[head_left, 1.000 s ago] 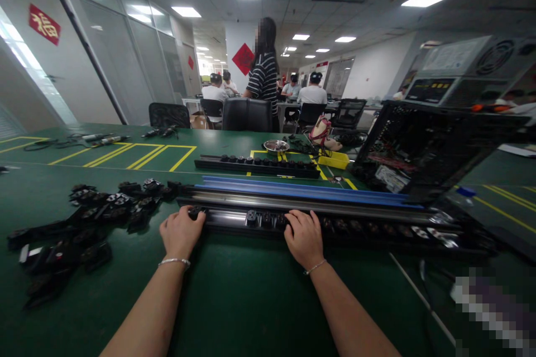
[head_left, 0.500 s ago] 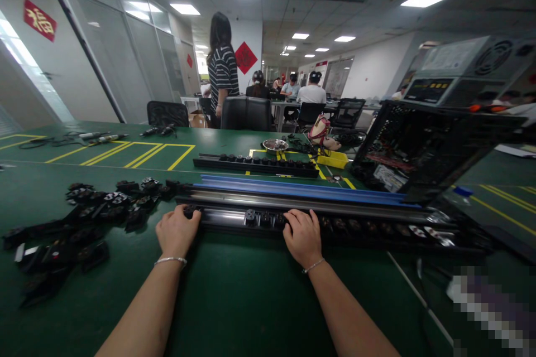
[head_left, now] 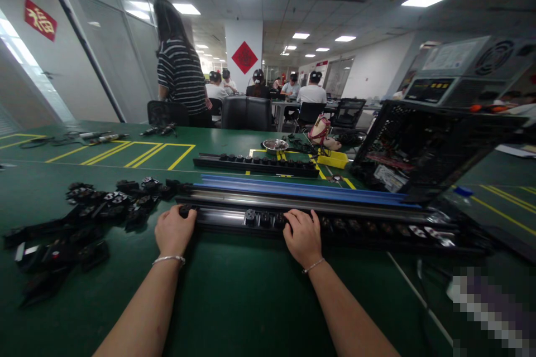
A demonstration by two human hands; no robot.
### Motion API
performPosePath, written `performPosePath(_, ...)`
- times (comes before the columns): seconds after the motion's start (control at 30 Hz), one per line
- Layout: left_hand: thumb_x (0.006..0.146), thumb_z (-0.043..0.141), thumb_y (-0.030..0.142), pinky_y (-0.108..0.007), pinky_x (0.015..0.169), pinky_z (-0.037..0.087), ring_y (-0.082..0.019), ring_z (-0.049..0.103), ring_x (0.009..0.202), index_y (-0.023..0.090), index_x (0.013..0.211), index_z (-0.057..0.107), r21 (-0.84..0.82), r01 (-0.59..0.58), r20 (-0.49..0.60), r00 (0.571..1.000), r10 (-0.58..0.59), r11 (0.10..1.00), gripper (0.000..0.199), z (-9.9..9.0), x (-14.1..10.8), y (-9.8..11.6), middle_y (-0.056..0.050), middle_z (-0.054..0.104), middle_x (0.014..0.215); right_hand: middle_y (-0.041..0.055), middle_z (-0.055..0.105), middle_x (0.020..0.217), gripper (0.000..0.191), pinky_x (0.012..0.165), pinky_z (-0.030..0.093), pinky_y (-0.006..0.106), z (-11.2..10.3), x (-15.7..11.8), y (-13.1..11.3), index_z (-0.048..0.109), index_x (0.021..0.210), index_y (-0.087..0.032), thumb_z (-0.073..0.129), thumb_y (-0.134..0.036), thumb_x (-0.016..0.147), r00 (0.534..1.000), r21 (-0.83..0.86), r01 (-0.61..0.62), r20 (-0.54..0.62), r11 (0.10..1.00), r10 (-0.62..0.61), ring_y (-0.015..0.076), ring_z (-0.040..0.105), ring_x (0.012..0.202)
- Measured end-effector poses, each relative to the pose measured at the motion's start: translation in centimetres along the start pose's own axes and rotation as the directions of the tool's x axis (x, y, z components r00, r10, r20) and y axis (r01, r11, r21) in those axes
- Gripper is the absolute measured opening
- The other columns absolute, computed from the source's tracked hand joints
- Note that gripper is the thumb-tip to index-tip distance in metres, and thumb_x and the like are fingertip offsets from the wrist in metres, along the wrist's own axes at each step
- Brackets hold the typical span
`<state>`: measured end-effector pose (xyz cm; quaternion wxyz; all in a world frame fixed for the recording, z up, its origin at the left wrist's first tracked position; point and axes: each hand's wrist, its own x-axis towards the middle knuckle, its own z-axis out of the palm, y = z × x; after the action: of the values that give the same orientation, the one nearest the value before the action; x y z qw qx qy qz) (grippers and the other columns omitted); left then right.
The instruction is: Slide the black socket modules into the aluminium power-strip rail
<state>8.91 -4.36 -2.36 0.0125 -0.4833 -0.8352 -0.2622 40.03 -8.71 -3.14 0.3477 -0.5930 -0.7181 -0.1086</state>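
Note:
A long black rail (head_left: pixel 221 220) lies across the table in front of me, with a row of black socket modules (head_left: pixel 264 218) in its channel. At its left end, my left hand (head_left: pixel 175 230) is closed on a black socket module (head_left: pixel 186 211), partly hidden by the fingers. A bare silver stretch of channel separates it from the other modules. My right hand (head_left: pixel 303 233) grips the strip near its middle, fingertips curled over the modules there. Directly behind run another dark metal rail (head_left: pixel 251 199) and a blue strip (head_left: pixel 301 189).
Loose black socket modules (head_left: pixel 113 201) are heaped left of the rail. Farther back stand another filled strip (head_left: pixel 255 164), a metal bowl (head_left: pixel 275 145) and a yellow tray (head_left: pixel 332 159). An open computer case (head_left: pixel 422 145) blocks the right. Beyond the table, a person (head_left: pixel 180 75) stands.
My left hand has shifted slightly left along the rail with the black module. My right hand stays put. The standing person has moved left and looks nearer.

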Motion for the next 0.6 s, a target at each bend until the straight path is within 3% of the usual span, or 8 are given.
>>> performPosePath(0.3, 0.074, 0.045, 0.045, -0.039, 0.084, 0.043, -0.03, 0.051, 0.104, 0.017, 0.11, 0.059, -0.037, 0.023, 0.015, 1.0, -0.022, 0.999, 0.048, -0.28, 0.02, 0.0, -0.014, 0.063, 0.101, 0.0028, 0.063, 0.1, 0.024, 0.104, 0.017, 0.04, 0.02, 0.03, -0.07, 0.063, 0.095, -0.023, 0.045, -0.019, 0.078, 1.0, -0.028, -0.007, -0.005, 1.0, 0.007, 0.0172, 0.053, 0.095)
performPosePath(0.6, 0.075, 0.044, 0.048, -0.038, 0.071, 0.045, -0.031, 0.059, 0.092, 0.021, 0.109, 0.059, -0.049, 0.072, 0.077, 0.995, -0.068, 0.996, 0.046, -0.55, 0.77, -0.71, -0.013, 0.065, 0.102, 0.0034, 0.062, 0.1, 0.025, 0.104, 0.018, 0.041, 0.0, 0.02, -0.02, 0.062, 0.095, -0.023, 0.044, -0.019, 0.079, 1.0, -0.021, 0.008, -0.008, 1.0, -0.008, 0.0177, 0.053, 0.095)
